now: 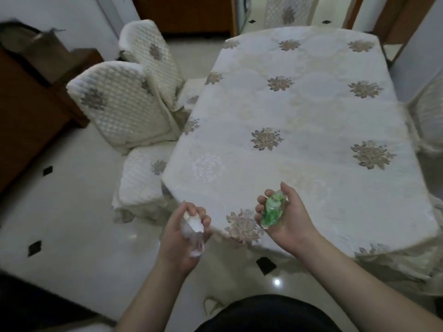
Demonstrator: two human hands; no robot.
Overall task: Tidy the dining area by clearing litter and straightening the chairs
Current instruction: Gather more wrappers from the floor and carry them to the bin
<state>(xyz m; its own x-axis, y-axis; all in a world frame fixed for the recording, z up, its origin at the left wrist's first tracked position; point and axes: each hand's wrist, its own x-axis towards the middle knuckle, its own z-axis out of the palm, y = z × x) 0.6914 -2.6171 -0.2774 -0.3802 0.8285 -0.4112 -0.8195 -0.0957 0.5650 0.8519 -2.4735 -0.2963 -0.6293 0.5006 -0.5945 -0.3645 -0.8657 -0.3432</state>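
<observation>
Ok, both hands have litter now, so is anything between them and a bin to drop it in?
Cannot say: no bin shows in this view. The left hand grips a crumpled white wrapper and the right hand a green wrapper, both at the table near corner. The tiled floor to the left looks open.

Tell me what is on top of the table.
Only the floral tablecloth shows on the table; the cloth hides its surface. The litter is in the hands.
</observation>
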